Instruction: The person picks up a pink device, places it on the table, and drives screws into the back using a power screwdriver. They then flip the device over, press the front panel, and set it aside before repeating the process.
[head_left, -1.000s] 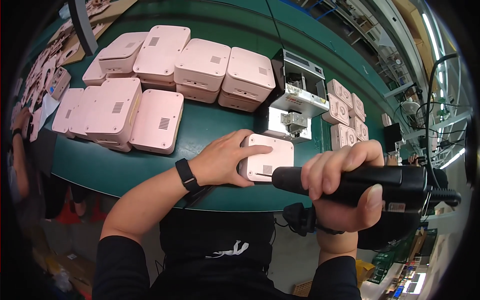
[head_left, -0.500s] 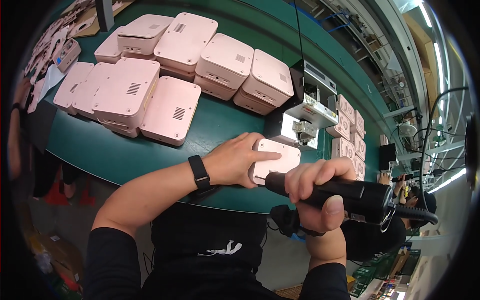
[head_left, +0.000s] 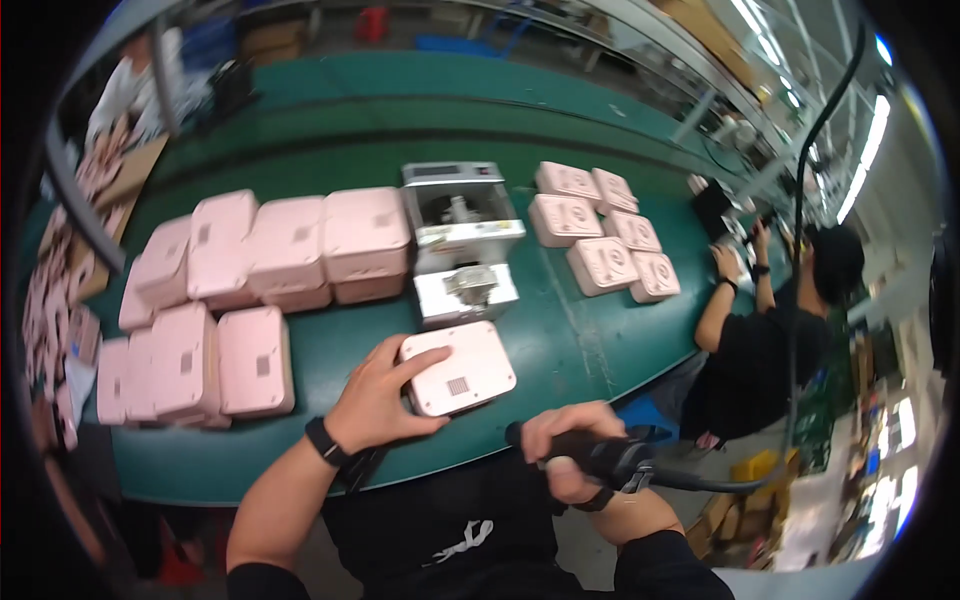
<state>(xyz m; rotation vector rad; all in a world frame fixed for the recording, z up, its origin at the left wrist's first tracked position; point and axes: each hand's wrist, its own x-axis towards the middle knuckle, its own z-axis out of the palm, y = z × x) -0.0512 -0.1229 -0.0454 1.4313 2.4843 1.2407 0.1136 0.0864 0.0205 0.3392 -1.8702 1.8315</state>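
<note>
My left hand (head_left: 375, 402) grips the left side of a pale pink plastic box (head_left: 478, 360) that lies on the green bench. The index finger rests on its top face and the thumb lies along the near edge. Screw holes sit at the box's corners, with a small square vent near the front. My right hand (head_left: 566, 440) is wrapped around a black corded electric screwdriver (head_left: 612, 460). The tool is held nearly level, right of the box and apart from it, its tip pointing left.
Beyond the box stands a grey-white screw feeder (head_left: 462, 235). Stacked pink boxes (head_left: 288, 245) fill the left, and several smaller pink units (head_left: 603, 262) lie to the right. The screwdriver's cable (head_left: 795, 330) hangs at right. A person in black (head_left: 775, 340) works farther along the green bench (head_left: 560, 370).
The screwdriver has come off the box, moving right and toward me. My left hand stays on the box. The view has swung so the feeder now appears straight ahead.
</note>
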